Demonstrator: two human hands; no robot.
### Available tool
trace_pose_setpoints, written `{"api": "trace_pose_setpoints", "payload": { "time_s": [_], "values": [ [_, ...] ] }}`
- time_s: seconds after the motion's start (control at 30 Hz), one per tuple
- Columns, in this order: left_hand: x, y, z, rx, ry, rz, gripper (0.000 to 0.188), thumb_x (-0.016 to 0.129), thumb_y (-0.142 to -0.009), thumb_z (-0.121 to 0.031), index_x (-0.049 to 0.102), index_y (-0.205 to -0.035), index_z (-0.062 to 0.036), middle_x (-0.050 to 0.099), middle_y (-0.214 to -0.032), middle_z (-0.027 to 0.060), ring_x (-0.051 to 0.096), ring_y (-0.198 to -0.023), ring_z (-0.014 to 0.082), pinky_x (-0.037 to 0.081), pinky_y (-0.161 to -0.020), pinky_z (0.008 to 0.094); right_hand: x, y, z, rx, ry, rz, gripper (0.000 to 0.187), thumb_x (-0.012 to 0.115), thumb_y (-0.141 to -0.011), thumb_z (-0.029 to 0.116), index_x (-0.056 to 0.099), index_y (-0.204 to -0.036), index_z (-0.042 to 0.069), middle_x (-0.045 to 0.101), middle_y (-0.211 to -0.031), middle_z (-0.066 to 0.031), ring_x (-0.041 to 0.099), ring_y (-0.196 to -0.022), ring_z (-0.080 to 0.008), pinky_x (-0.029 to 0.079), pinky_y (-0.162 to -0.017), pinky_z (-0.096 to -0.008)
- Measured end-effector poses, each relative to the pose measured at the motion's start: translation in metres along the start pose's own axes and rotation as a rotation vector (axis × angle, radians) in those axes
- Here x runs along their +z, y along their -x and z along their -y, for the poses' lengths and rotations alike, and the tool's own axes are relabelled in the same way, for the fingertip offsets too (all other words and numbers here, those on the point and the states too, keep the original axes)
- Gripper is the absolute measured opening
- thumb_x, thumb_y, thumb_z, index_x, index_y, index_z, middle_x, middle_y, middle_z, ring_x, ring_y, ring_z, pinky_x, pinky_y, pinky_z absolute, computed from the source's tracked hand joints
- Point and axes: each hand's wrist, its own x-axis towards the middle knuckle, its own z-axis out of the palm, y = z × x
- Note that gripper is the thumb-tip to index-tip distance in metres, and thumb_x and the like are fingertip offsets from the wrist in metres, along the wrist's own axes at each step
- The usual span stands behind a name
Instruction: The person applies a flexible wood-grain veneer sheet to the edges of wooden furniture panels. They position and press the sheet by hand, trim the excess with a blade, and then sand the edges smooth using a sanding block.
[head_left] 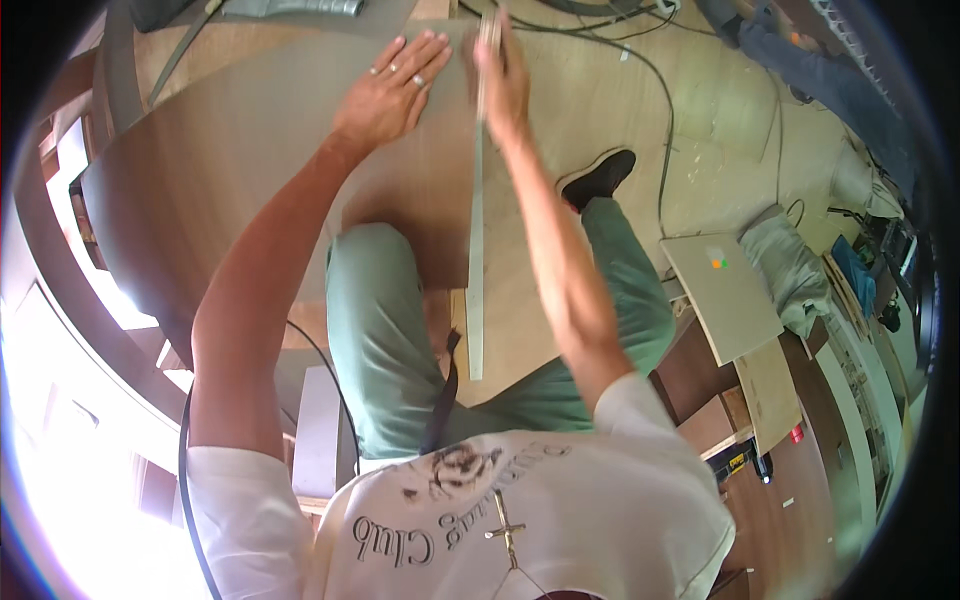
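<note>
On the brown wooden panel [220,170], the left hand [385,90] is pressed flat with fingers spread open. Just beside it, a long metal ruler [476,250] is laid lengthwise across the panel and is gripped at its far end by the right hand [500,85], fingers closed around it.

- Left hand [385,92], upper centre of frame: flat, palm down, fingers spread forward, arm extended.
- Right hand [500,85], just right of it: fingers curled closed, arm straight.

Left hand [385,92] flat on the panel [230,180], left of the strip [477,250] under right hand [500,85].
</note>
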Motion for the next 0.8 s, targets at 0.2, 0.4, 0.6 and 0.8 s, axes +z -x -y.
{"api": "trace_pose_setpoints", "payload": {
  "time_s": [0.2, 0.4, 0.6, 0.8],
  "values": [
    [-0.009, 0.005, 0.015, -0.05, -0.051, 0.015, 0.06, 0.055, -0.097, -0.012, 0.041, -0.155, -0.0102, 0.038, -0.163, 0.0024, 0.032, -0.152, 0.0199, 0.026, -0.127, 0.0414, -0.01, 0.157, -0.027, 0.19, 0.053, 0.061, 0.071, 0.062, -0.097, 0.029, 0.038, -0.155, -0.004, 0.041, -0.158, -0.0244, 0.035, -0.149, -0.0353, 0.025, -0.123, -0.0436],
    [0.003, -0.001, -0.001, 0.007, 0.021, -0.016, 0.063, 0.056, -0.096, -0.008, 0.04, -0.156, -0.0103, 0.039, -0.162, 0.0034, 0.034, -0.151, 0.0215, 0.027, -0.126, 0.0429, -0.005, 0.033, -0.013, 0.045, 0.048, 0.015, 0.07, 0.059, -0.101, 0.035, 0.037, -0.155, -0.004, 0.042, -0.156, -0.0251, 0.04, -0.145, -0.0366, 0.03, -0.12, -0.0445],
    [-0.004, -0.004, 0.02, -0.018, -0.025, -0.036, 0.062, 0.055, -0.097, -0.01, 0.04, -0.157, -0.0112, 0.039, -0.162, 0.0036, 0.033, -0.152, 0.0213, 0.026, -0.126, 0.0427, -0.033, 0.269, -0.042, 0.215, 0.164, 0.052, 0.069, 0.061, -0.1, 0.027, 0.035, -0.157, -0.001, 0.04, -0.157, -0.0241, 0.035, -0.148, -0.0378, 0.028, -0.121, -0.0433],
    [-0.007, -0.009, 0.001, 0.025, -0.021, -0.009, 0.058, 0.053, -0.098, -0.01, 0.041, -0.154, -0.0052, 0.039, -0.161, 0.0104, 0.034, -0.15, 0.0276, 0.025, -0.126, 0.0465, -0.01, 0.072, -0.014, 0.184, -0.063, 0.011, 0.072, 0.064, -0.098, 0.032, 0.037, -0.156, -0.001, 0.043, -0.153, -0.0266, 0.039, -0.144, -0.0403, 0.031, -0.12, -0.0462]
  ]
}}
